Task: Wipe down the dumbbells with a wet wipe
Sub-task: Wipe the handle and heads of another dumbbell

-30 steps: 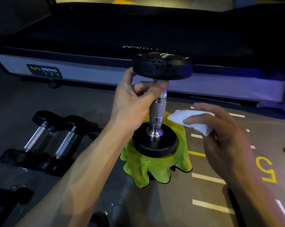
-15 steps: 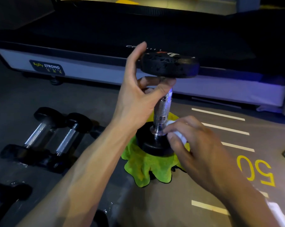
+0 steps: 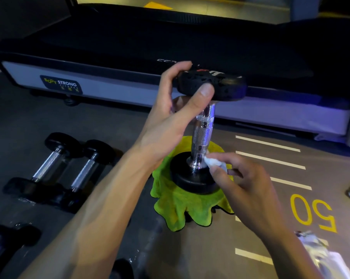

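The dumbbell (image 3: 205,135) stands upright on its lower head, on a green cloth (image 3: 182,206) spread on the floor near the middle of the scene, in front of the treadmill (image 3: 130,47) at the far side. The left hand (image 3: 170,117) steadies it, its grip curled round the rim of the top head, thumb on the near edge. The right hand (image 3: 244,184) has its grip pinched on a crumpled wet wipe (image 3: 214,163), pressed where the chrome handle meets the lower head. I judge the wiping of this one to be midway: the handle base is being done, and the rest cannot be judged clean or not. Two more dumbbells (image 3: 57,170) lie on the floor at the left, another (image 3: 7,238) at the near left, seemingly waiting their turn.
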{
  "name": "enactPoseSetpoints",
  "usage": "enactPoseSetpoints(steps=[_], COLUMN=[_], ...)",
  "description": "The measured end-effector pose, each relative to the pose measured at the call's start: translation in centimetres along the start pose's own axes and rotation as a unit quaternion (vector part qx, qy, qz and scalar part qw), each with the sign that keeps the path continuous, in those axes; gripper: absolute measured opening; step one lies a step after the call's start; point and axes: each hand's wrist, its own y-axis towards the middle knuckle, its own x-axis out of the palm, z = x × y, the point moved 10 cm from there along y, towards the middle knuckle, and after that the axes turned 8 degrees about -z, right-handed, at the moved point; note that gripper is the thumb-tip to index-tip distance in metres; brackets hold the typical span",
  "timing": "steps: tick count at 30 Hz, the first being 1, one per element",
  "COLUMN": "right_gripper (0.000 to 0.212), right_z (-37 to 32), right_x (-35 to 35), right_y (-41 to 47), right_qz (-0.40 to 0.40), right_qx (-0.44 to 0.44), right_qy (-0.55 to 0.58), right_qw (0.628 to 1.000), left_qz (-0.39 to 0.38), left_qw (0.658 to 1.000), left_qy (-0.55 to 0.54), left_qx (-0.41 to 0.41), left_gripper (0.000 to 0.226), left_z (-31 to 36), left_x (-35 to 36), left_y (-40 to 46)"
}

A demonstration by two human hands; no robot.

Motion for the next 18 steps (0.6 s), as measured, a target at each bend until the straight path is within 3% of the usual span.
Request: enactPoseSetpoints(steps=[3, 6, 11, 18], right_gripper=[0.016, 0.011, 0.019, 0.010], right_z=[-0.7, -0.5, -2.2, -6.2], right_x=[-0.1, -0.1, 0.3, 3.6], right_y=[-0.7, -0.5, 0.7, 0.6], right_qz=[0.014, 0.015, 0.008, 0.045], right_qx=[-0.055, -0.038, -0.024, -0.132], right_qy=[-0.026, -0.036, -0.122, -0.216], right_qw=[0.998, 0.999, 0.992, 0.966], left_qz=[0.010, 0.011, 0.009, 0.001], left_qw=[1.000, 0.999, 0.996, 0.994], left_qy=[0.002, 0.032, 0.070, 0.088], left_qx=[0.004, 0.012, 0.055, 0.070], left_gripper=[0.053, 0.053, 0.049, 0.051], left_z=[0.1, 0.3, 1.6, 1.9], left_x=[-0.1, -0.1, -0.2, -0.3], left_y=[0.1, 0.1, -0.3, -0.5])
